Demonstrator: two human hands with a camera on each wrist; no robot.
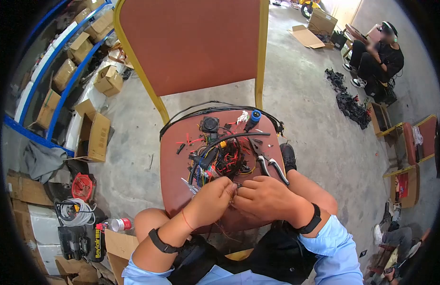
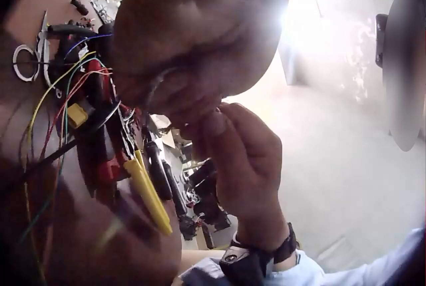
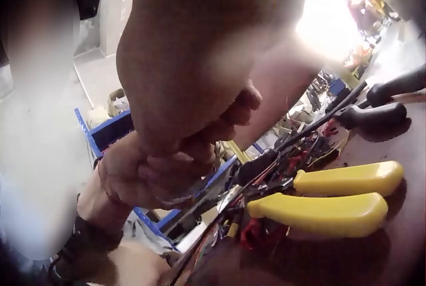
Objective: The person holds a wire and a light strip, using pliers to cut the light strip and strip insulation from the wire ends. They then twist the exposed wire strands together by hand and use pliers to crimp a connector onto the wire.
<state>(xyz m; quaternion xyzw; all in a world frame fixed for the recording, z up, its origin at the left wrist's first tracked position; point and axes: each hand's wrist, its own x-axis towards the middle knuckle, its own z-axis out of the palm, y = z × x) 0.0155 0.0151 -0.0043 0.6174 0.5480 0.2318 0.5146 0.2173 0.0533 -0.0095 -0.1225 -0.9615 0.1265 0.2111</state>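
Both hands meet over the front of the chair seat. Thumb and fingers of the left hand pinch a small dark piece whose kind I cannot tell. Against its other side, the right hand curls its fingers and grips it too; the fingers hide most of it. In the left wrist view a thin dark wire runs by the left palm. Just beyond the hands lies a tangle of wires with red and black bits. Pliers with black-and-white handles rest right of it.
Yellow tool handles lie close to the hands in the right wrist view. A black cable loops along the seat's back, near a blue-ended connector. Shelving with cardboard boxes stands left; a seated person is at far right.
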